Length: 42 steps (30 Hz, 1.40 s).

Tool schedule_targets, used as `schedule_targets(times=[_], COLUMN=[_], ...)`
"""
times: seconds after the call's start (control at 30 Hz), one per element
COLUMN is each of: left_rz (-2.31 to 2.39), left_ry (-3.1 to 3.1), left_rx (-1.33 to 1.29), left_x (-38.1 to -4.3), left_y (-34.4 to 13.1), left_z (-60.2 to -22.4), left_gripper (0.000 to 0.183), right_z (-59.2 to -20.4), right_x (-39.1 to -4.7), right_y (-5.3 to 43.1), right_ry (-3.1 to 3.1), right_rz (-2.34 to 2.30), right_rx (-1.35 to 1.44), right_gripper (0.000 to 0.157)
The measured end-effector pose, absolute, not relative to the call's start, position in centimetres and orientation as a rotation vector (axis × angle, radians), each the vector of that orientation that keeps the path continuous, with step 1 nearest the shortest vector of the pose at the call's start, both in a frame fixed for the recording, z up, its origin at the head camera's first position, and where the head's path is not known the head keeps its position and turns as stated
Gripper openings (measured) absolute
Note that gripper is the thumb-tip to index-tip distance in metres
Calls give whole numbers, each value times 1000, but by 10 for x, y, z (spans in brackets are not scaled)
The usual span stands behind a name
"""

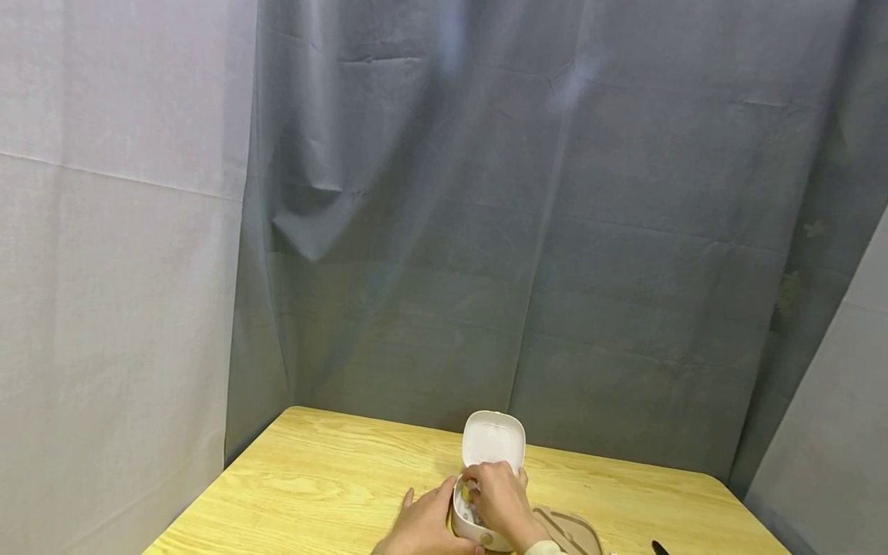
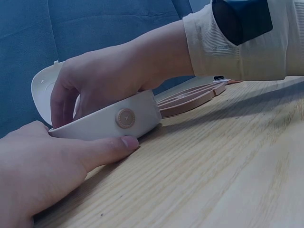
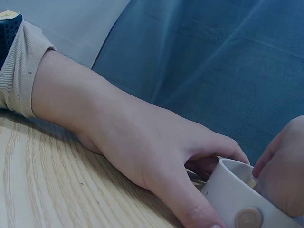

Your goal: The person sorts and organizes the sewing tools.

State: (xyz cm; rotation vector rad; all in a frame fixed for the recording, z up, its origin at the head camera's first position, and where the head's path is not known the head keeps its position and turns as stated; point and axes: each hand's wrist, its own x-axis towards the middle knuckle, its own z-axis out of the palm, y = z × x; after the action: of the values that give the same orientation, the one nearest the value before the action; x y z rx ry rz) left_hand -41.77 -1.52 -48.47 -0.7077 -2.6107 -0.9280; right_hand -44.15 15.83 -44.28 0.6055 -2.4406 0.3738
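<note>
A small white box [image 1: 472, 530] with a round tan button on its front stands on the table, its hinged lid [image 1: 494, 438] raised at the back. My left hand [image 1: 425, 526] grips the box from the left side, its thumb along the front wall in the left wrist view. From the right, my right hand [image 1: 501, 497] reaches over the rim with curled fingers down inside. A small yellow piece [image 1: 466, 492] shows at its fingertips, apparently pinched; its kind is unclear. Small pale shapes lie at the bottom of the box, partly hidden by the hand.
To the right of the box lies a flat tan tray-like piece [image 1: 579, 532] with raised ridges. A black slim object [image 1: 659, 547] is cut off by the lower frame edge. Grey curtains [image 1: 555, 270] hang behind the wooden table [image 1: 312, 478].
</note>
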Motion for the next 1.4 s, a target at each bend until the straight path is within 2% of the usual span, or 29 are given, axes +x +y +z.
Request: schedule_targets(times=[1.4], left_rz=[-952], left_ry=[-2597], left_rx=[-738], left_x=[-422], left_y=[-17], left_z=[-489], left_gripper=[108], right_z=[-430], right_x=[-432], right_y=[164], right_ry=[-2461], right_rz=[401], right_rx=[536], right_gripper=[22])
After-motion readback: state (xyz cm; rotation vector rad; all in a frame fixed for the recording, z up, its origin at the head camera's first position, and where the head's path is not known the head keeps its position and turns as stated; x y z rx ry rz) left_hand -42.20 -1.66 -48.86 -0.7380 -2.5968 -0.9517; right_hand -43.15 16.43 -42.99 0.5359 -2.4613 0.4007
